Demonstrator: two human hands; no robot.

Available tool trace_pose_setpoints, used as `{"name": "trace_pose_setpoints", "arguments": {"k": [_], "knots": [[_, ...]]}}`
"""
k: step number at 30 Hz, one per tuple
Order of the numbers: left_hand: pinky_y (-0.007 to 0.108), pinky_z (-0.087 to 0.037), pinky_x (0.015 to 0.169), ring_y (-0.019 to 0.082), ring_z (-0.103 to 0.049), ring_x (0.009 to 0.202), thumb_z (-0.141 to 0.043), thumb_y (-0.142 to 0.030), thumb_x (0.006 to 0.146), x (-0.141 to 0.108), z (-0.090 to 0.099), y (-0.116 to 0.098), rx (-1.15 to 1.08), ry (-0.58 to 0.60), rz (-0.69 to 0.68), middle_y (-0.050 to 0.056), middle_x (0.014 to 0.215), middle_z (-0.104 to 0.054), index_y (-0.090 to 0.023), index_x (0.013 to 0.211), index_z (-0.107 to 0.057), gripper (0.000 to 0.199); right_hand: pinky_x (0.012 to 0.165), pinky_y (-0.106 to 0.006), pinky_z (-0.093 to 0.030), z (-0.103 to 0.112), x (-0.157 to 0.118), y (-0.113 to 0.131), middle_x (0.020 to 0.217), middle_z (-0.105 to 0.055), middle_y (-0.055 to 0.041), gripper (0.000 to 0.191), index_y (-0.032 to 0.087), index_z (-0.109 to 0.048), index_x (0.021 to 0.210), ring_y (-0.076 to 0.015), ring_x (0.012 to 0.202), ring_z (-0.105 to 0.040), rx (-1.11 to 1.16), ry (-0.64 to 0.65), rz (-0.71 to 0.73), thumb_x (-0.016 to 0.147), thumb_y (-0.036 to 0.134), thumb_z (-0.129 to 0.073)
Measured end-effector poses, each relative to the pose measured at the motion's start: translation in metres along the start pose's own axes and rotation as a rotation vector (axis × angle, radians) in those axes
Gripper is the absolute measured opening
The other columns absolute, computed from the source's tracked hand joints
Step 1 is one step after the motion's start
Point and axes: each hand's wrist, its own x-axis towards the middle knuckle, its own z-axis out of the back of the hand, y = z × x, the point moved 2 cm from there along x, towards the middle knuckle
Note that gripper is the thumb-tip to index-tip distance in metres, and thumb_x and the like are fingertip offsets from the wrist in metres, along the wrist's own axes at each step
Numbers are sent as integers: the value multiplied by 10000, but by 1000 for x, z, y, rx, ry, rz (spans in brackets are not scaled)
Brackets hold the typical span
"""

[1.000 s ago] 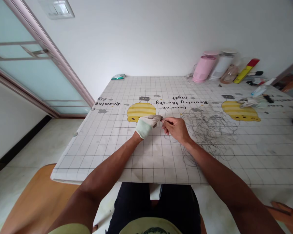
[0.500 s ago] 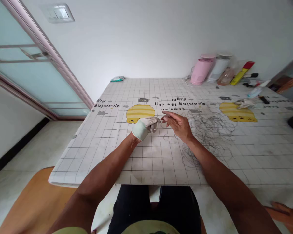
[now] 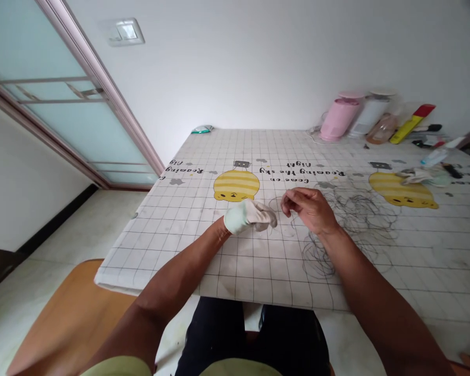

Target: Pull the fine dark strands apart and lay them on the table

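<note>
My left hand (image 3: 254, 215) wears a white and pale green work glove. Its fingers are pressed together on a thin wire, whose held part is too fine to see clearly. Just to its right, my bare right hand (image 3: 308, 208) has thumb and fingers pinched, also on the thin wire. A faint curve of wire (image 3: 273, 201) shows in the small gap between both hands. Beside and partly behind my right forearm lies a loose tangle of thin dark wire (image 3: 360, 216), spread over the checked tablecloth (image 3: 172, 245).
At the back right stand a pink cylinder-shaped device (image 3: 340, 119), a white one (image 3: 370, 115), a bottle (image 3: 382, 129) and a yellow and red tube (image 3: 413, 124). Another glove (image 3: 426, 176) lies at right. A small packet (image 3: 202, 129) rests by the wall. An orange-brown stool (image 3: 66, 318) stands left.
The view has shifted left, so the scene sits further right. My hands have drawn slightly apart and nearer the table's front edge; my right fingers have curled in more.
</note>
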Motion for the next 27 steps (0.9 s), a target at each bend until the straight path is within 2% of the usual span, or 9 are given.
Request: {"name": "trace_pose_setpoints", "arguments": {"k": [5, 8, 10, 13, 15, 17, 20, 23, 27], "knots": [[241, -355, 515, 99, -471, 523, -742, -343, 802, -11, -4, -11, 179, 182, 51, -6, 563, -591, -146, 772, -780, 203, 468, -277, -395, -6, -2, -8, 655, -657, -32, 331, 169, -758, 708, -121, 495, -549, 98, 132, -181, 894, 443, -765], [259, -418, 559, 119, -519, 546, -719, -392, 842, -4, -3, -3, 92, 178, 48, 6, 566, -599, -136, 826, -786, 265, 473, -278, -397, -7, -1, -8, 660, -671, -37, 314, 178, -772, 715, -123, 507, -550, 61, 45, -136, 891, 438, -768], [291, -484, 637, 153, -602, 625, -681, -492, 885, 3, 0, 5, -15, 131, 6, 45, 642, -659, -122, 953, -794, 392, 480, -283, -409, -5, 0, -3, 687, -690, -48, 296, 186, -780, 721, -132, 536, -562, -8, -87, -29, 891, 428, -767], [387, -553, 847, 238, -715, 908, -602, -632, 921, 13, 6, 11, -155, 20, -116, 163, 1015, -763, -112, 1225, -737, 617, 463, -282, -403, -1, -1, 3, 685, -692, -49, 291, 197, -773, 714, -134, 537, -552, -129, -294, 111, 901, 419, -751], [451, -533, 989, 287, -702, 1099, -562, -648, 942, 15, 10, 10, -152, -83, -177, 205, 1255, -722, -118, 1350, -670, 677, 443, -274, -391, 2, -2, 5, 660, -679, -39, 307, 200, -758, 698, -124, 514, -532, -209, -399, 158, 912, 418, -732], [478, -489, 1088, 304, -660, 1224, -556, -585, 966, 15, 9, 5, -64, -171, -188, 204, 1368, -678, -122, 1424, -615, 654, 431, -264, -384, 3, -3, 5, 627, -659, -27, 314, 199, -752, 697, -118, 499, -520, -288, -465, 175, 920, 418, -718], [464, -447, 1159, 303, -600, 1330, -700, -403, 885, 14, -2, 2, 132, -275, -138, 169, 1420, -658, -147, 1468, -580, 648, 426, -248, -387, 0, -4, 3, 588, -634, -14, 314, 192, -758, 709, -112, 495, -523, -358, -504, 159, 926, 412, -700], [425, -447, 1174, 286, -610, 1325, -808, -253, 755, 18, -16, 8, 272, -359, -60, 103, 1367, -701, -215, 1424, -634, 693, 426, -235, -393, -3, -5, 1, 599, -645, -17, 324, 186, -758, 704, -107, 501, -537, -382, -517, 132, 926, 412, -691], [387, -494, 1122, 230, -705, 1172, -719, -289, 875, 22, -21, 19, 133, -414, -21, 91, 1180, -782, -179, 1260, -742, 401, 407, -235, -371, -2, -2, -4, 614, -646, -20, 316, 182, -764, 728, -101, 488, -520, -299, -497, 98, 909, 436, -714]]}}
